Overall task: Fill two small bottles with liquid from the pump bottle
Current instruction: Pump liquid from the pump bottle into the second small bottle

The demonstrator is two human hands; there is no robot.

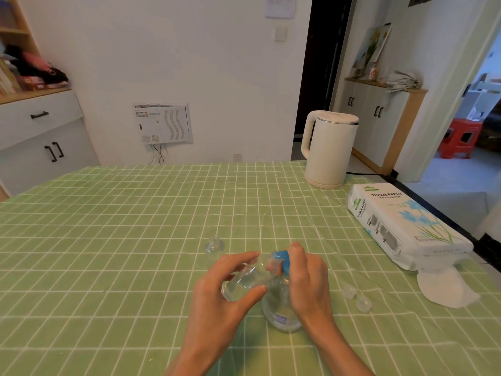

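My left hand (222, 291) grips a small clear bottle (245, 279), tilted with its mouth up against the blue pump head (283, 260). My right hand (305, 278) lies over that pump head, fingers curled on top. The clear pump bottle (282, 308) stands upright on the green checked tablecloth (135, 240) under my right hand, with liquid in it. A second small clear bottle (215, 248) stands uncapped just behind my left hand. Two clear caps (348, 291) (363, 304) lie on the cloth right of the pump bottle.
A cream electric kettle (328, 150) stands at the table's far right. A tissue paper pack (404, 226) lies along the right edge, with a loose white tissue (444, 289) in front of it. White cabinets stand against the walls beyond the table.
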